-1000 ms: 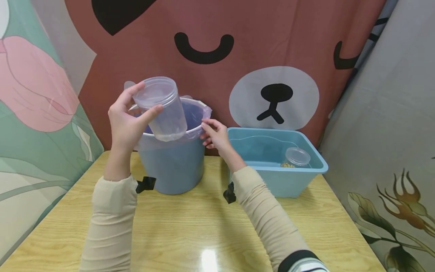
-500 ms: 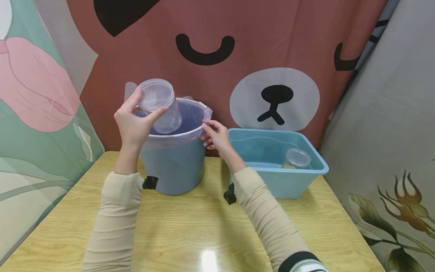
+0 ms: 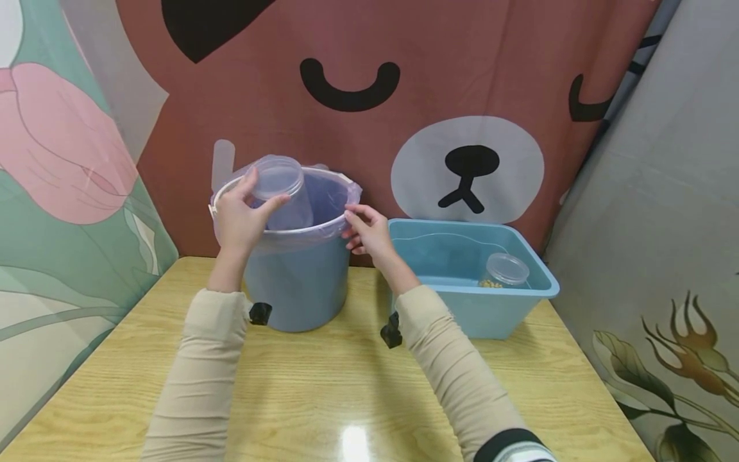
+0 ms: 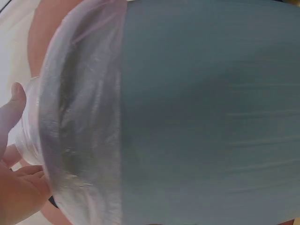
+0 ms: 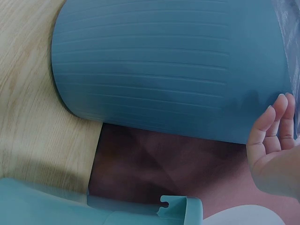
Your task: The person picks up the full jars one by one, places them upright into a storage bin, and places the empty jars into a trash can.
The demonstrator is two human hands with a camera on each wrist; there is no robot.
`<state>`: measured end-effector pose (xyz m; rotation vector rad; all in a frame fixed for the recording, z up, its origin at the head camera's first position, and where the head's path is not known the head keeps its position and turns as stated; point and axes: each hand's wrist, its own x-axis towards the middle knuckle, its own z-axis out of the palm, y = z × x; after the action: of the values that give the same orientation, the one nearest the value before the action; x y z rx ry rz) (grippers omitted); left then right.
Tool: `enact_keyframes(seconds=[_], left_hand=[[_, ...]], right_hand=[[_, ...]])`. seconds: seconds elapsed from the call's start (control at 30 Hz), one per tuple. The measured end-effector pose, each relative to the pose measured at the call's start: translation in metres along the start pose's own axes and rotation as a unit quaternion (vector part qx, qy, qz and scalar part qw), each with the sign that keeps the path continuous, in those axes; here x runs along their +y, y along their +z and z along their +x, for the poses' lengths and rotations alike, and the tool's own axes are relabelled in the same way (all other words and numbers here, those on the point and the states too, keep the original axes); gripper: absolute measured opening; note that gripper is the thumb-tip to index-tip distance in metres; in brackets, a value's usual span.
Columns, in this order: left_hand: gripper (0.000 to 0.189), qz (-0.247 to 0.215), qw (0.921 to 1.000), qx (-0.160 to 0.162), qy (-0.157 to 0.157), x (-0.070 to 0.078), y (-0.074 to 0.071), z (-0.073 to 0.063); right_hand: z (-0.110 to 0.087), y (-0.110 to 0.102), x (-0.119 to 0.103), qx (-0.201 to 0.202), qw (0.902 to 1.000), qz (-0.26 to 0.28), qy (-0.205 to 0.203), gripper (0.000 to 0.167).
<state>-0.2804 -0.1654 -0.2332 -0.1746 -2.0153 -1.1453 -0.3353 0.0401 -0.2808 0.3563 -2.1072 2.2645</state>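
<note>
My left hand (image 3: 239, 218) grips a clear plastic jar (image 3: 281, 183) near its top, thumb on one side and fingers on the other. The jar leans within the mouth of a blue-grey trash can (image 3: 297, 285), its lower part below the rim. A thin purple-tinted bag (image 3: 353, 191) lines the can and folds over the rim. At the can's right side my right hand (image 3: 369, 232) pinches the lined rim between thumb and forefinger, the other fingers loosely bent. In the left wrist view the can's side hides most of the jar.
Right of the can stands a turquoise rectangular tub (image 3: 467, 308), holding a lidded clear jar (image 3: 505, 269) with yellow bits. Both containers rest on a wood-grain table (image 3: 323, 385). A curtain with a cartoon face (image 3: 346, 141) hangs close behind.
My left hand has moved down and slightly right, bringing the jar from above the can into its mouth. The right hand stays at the rim.
</note>
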Motion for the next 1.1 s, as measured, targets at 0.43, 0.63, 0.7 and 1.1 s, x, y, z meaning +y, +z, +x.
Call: enact_keyframes(seconds=[0.43,0.63,0.7,1.1], left_hand=[[0.071,0.070,0.9893,-0.123,-0.034,-0.0038,-0.0015,0.0019],[0.067,0.062,0.9902,-0.119,-0.035,-0.0055,-0.0007,0.0020],[0.064,0.066,0.9909,-0.114,-0.029,-0.0058,0.0001,0.0016],[0.036,0.049,0.9969,-0.046,0.040,-0.0053,0.0027,0.0002]], right_hand=[[-0.0010,-0.0007,-0.0014,0.003,1.0000,-0.006,-0.002,0.026],[-0.0018,0.0001,-0.0009,0.004,1.0000,-0.003,0.004,0.027],[-0.0020,0.0000,-0.0009,0.003,1.0000,-0.002,0.005,0.027],[-0.0008,-0.0003,-0.0026,0.002,1.0000,-0.002,-0.008,0.027]])
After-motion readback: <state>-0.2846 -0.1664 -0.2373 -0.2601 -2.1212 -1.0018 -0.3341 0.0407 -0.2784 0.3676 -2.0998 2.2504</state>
